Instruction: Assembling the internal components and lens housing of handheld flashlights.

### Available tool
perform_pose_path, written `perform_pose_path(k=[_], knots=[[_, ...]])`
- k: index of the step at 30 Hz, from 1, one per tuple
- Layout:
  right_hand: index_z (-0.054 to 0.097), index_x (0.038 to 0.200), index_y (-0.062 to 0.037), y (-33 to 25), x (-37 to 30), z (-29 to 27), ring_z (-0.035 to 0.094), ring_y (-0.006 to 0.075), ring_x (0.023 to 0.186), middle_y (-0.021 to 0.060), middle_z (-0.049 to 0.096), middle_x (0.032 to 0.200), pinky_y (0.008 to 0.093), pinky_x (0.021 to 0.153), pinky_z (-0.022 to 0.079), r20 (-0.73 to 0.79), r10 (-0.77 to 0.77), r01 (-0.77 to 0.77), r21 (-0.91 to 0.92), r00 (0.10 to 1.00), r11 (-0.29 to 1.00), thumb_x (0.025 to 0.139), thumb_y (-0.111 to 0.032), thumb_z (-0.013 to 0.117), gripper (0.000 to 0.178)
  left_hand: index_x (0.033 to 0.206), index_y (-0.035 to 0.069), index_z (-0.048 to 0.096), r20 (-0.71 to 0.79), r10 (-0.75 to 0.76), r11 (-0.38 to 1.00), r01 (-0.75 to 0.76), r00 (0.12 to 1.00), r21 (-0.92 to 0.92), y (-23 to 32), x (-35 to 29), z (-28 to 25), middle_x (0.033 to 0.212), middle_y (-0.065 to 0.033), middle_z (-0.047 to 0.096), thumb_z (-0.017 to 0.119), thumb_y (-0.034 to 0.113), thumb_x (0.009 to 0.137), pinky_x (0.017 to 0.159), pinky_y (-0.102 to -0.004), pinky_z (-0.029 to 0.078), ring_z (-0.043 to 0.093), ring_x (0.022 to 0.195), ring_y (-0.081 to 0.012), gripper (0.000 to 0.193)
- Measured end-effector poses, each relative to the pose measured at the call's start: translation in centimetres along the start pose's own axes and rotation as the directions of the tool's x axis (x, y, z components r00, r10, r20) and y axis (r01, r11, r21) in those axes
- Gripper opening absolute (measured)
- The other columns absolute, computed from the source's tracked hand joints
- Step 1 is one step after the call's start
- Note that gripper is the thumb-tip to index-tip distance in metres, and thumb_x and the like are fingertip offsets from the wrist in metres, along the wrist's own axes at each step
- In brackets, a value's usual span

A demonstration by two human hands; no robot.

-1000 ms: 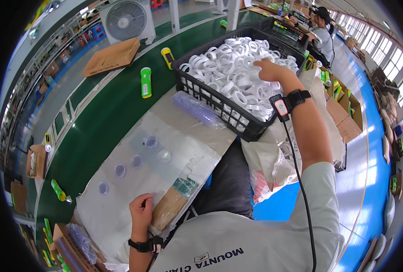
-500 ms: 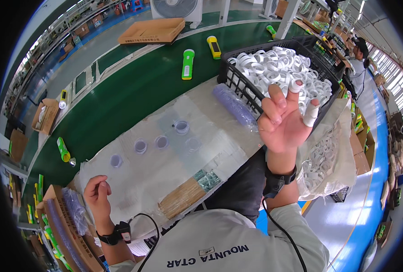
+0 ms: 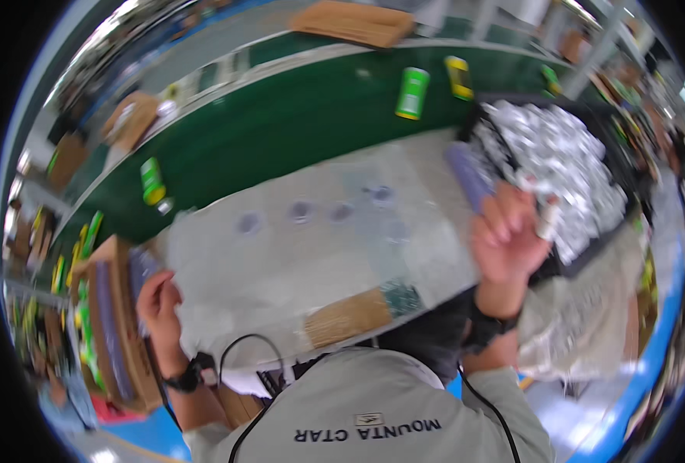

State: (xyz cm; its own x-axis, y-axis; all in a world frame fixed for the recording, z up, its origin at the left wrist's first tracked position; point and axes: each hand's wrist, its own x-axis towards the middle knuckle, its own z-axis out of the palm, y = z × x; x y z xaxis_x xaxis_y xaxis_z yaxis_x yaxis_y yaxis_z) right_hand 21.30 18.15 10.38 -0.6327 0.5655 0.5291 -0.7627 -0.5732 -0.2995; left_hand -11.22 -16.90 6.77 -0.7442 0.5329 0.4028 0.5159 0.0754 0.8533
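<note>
My right hand [image 3: 508, 235] is raised palm up beside the black crate [image 3: 582, 266] of white plastic rings [image 3: 555, 154]. Its thumb and index finger stand apart, with white wrapping on them; the other fingers curl inward. Nothing shows in its grasp, though motion blurs it. At the left end of the covered worktop, my left hand [image 3: 160, 301] hovers with loosely bent fingers and holds nothing visible. Between my hands, several small clear round plastic pieces [image 3: 301, 212] lie in a loose row on the pale sheet [image 3: 242, 285].
A purplish roll of plastic wrap [image 3: 470, 176] lies against the crate. Green-and-yellow flashlights [image 3: 413, 93] rest on the green belt [image 3: 281, 127] beyond. At left stands a cardboard box [image 3: 115, 332] with flashlights and a wrapped roll. A pale sack [image 3: 582, 324] sits at right.
The view has swung, so the worktop and crate appear shifted right and blurred. My right hand stays raised by the crate, its fingers a little lower. My left hand keeps its bent pose.
</note>
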Motion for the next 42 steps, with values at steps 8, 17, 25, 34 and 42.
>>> perform_pose_path(k=[8, 17, 25, 34, 42], knots=[[0.051, 0.098, -0.0047, -3.0, -10.6, -7.5, 0.028, 0.0093, 0.046, -0.0028, 0.032, 0.058, 0.0232, 0.04, 0.028, -0.381, 0.052, -0.18, -0.309, 0.923, 0.934, 0.098, -0.024, 0.037, 0.023, 0.102, 0.002, 0.062, -0.012, -0.157, 0.949, 0.154, 0.987, 0.275, -2.3, 9.1, -2.1, 0.078, -0.0016, 0.059, 0.054, 0.001, 0.083, 0.064, -0.026, 0.045, 0.055, 0.07, -0.011, 0.02], [0.049, 0.115, -0.0054, 0.0, -14.7, -4.6, 0.03, 0.007, 0.042, -0.0012, 0.034, 0.059, 0.0208, 0.036, 0.026, -0.653, -0.174, -0.248, -0.501, 0.737, 0.829, 0.095, -0.02, 0.042, 0.025, 0.131, 0.021, 0.044, 0.381, -0.047, 0.046, -0.379, 0.923, 0.924, -12.8, 22.1, -2.8, 0.141, -0.0092, 0.033, 0.055, -0.002, 0.074, 0.096, -0.0382, 0.041, 0.039, 0.126, -0.0275, 0.062], [0.053, 0.106, -0.0011, 0.2, -15.2, -2.4, 0.038, 0.0074, 0.044, -0.0005, 0.044, 0.058, 0.0216, 0.04, 0.027, -0.572, -0.238, -0.319, -0.702, 0.785, 0.637, 0.088, -0.018, 0.054, 0.024, 0.111, 0.009, 0.052, 0.61, 0.033, 0.198, -0.603, 0.792, 0.773, -15.9, 26.0, -0.9, 0.136, -0.0141, 0.04, 0.066, 0.004, 0.066, 0.106, -0.0444, 0.03, 0.035, 0.129, -0.0327, 0.048], [0.054, 0.114, -0.0017, 1.8, -11.1, -2.4, 0.049, 0.0107, 0.053, 0.0036, 0.054, 0.064, 0.0232, 0.049, 0.038, -0.467, 0.075, -0.447, -0.771, 0.881, 0.453, 0.089, -0.03, 0.056, 0.038, 0.125, -0.002, 0.039, 0.001, 0.399, 0.808, -0.352, 0.917, 0.473, -14.3, 25.2, 1.4, 0.136, -0.0206, 0.039, 0.066, 0.001, 0.071, 0.106, -0.0388, 0.029, 0.04, 0.125, -0.0315, 0.06], [0.037, 0.134, -0.0135, 2.9, -6.1, -1.8, 0.049, 0.0217, 0.061, 0.0121, 0.053, 0.09, 0.0309, 0.052, 0.039, -0.216, 0.08, -0.063, 0.081, 0.973, 0.995, 0.088, -0.063, 0.032, 0.068, 0.106, 0.002, 0.029, 0.04, 0.725, 0.689, -0.724, 0.687, -0.043, 5.5, 13.8, 8.5, 0.096, -0.0235, 0.058, 0.061, 0.051, 0.082, 0.085, -0.0453, 0.048, 0.061, 0.085, -0.0306, 0.062]])
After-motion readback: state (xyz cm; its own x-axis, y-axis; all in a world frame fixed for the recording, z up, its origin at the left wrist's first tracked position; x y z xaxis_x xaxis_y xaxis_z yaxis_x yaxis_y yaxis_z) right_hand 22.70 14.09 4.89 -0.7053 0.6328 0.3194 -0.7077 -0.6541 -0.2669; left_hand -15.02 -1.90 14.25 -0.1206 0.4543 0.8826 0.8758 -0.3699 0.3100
